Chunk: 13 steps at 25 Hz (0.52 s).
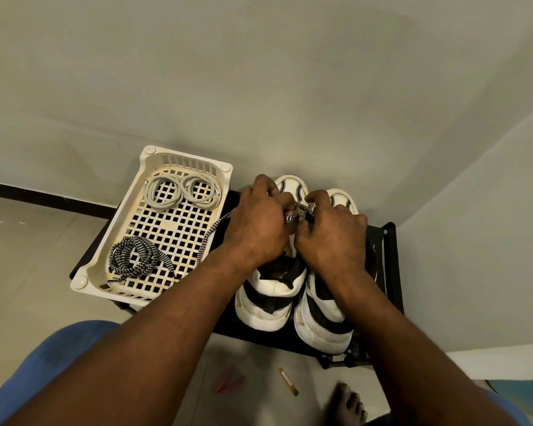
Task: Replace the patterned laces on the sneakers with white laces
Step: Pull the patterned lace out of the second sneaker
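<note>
Two black-and-white sneakers are set side by side on a low black rack [390,241] against the wall, heels toward the viewer. The left hand [259,229] and right hand [330,238] are held close together over the left sneaker [271,290], toward its toe end. The fingers of both are curled and clamped on a black-and-white patterned lace [299,211] at the eyelet area. A loose strand of that lace is seen trailing from under the left hand across the right side of a cream plastic basket [83,281]. The right sneaker [323,321] is partly covered by the right wrist; whether it carries a lace cannot be told. The basket is placed on the rack just left of the sneakers. Two coiled white laces [150,193] are laid side by side at its far end. A second patterned lace [148,252] is bunched at its near end. On the floor below, a pink scrap [228,381], a small yellow-and-green strip [288,381] and a bare foot [348,404] are noted.
</note>
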{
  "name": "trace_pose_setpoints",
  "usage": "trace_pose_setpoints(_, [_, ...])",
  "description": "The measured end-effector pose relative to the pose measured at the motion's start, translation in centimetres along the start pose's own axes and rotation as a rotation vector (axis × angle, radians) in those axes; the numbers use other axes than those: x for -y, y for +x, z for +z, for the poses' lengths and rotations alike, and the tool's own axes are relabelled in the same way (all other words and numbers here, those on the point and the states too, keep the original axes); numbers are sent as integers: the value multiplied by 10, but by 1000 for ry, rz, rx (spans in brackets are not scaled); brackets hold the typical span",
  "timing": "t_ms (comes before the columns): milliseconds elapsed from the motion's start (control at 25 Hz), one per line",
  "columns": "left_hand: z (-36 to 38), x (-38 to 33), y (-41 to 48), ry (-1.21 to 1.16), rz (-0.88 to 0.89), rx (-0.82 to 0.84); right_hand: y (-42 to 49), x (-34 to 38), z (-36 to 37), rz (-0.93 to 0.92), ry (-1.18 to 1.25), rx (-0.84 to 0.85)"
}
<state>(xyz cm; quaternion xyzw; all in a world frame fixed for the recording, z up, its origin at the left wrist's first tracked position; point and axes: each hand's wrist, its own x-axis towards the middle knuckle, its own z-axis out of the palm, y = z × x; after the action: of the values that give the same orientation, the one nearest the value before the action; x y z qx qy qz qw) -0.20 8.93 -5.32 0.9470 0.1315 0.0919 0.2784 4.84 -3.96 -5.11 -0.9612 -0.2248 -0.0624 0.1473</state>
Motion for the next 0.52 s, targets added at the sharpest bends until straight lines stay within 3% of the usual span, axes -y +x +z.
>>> trace_pose_setpoints(120, [-16,-13,-2,-153,64,-53,1,0,12,42,2,-56])
trace_pose_setpoints(280, [-50,-22,-5,-404,-75,38,3,-9,21,94,16,-71])
trace_pose_setpoints(440, [-58,-11,-7,10,-91,169,2,-8,18,79,44,-103])
trace_pose_setpoints(520, [-62,-16,-11,-104,13,103,1,-7,15,89,67,-103])
